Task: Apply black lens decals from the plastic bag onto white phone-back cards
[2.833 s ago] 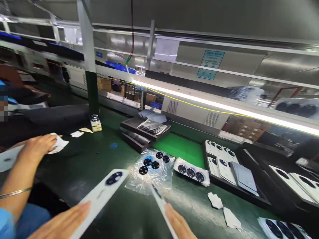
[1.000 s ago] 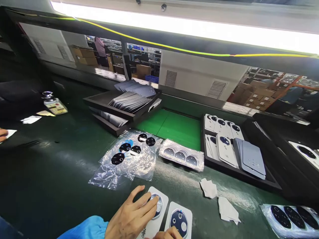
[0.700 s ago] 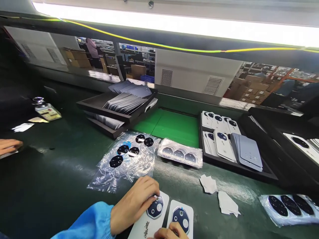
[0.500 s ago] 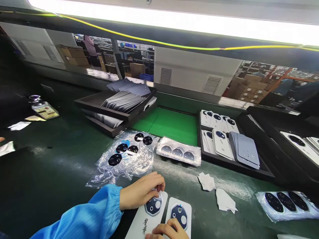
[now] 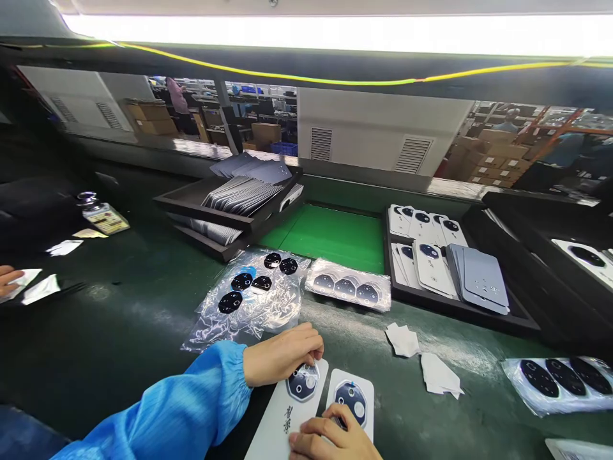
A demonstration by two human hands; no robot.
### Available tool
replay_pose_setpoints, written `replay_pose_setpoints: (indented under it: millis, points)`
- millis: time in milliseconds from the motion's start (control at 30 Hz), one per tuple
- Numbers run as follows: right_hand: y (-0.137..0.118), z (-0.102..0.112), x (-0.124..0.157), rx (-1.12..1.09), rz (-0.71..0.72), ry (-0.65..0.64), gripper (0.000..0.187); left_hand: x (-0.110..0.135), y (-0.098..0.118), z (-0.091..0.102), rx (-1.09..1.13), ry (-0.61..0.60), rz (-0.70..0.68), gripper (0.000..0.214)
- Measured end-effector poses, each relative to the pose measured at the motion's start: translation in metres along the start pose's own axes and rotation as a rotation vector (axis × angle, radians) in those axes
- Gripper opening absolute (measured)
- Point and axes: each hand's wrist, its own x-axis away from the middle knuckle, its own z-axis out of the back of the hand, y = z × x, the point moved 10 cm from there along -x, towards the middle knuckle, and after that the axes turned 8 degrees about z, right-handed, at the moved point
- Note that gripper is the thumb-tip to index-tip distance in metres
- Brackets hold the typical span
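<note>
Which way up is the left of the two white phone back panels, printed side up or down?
Printed side up: the left white phone back panel shows its black lettering and dark octagonal camera cover.

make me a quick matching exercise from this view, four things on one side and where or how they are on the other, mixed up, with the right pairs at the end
Things
1. left hand
2. right hand
3. clear bag
4. lamp

Places and states
A. spread out, with five dark discs on or in it
B. low in the view, over both white panels
C. lit, stretching across the top of the view
D. at the top end of one white panel, below a blue sleeve's cuff

Pairs
1-D, 2-B, 3-A, 4-C
</note>
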Motion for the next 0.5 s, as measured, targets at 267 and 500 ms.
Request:
replay_pose_setpoints:
  millis: [267, 500]
  points:
    - [-0.003, 0.005, -0.006, 0.070, 0.031, -0.065, 0.040, 0.008, 0.003, -0.007, -0.134, 0.074, -0.113, 0.025]
    - [-0.005, 0.005, -0.004, 0.078, 0.032, -0.116, 0.035, 0.013, 0.013, -0.010, -0.291, 0.145, -0.193, 0.022]
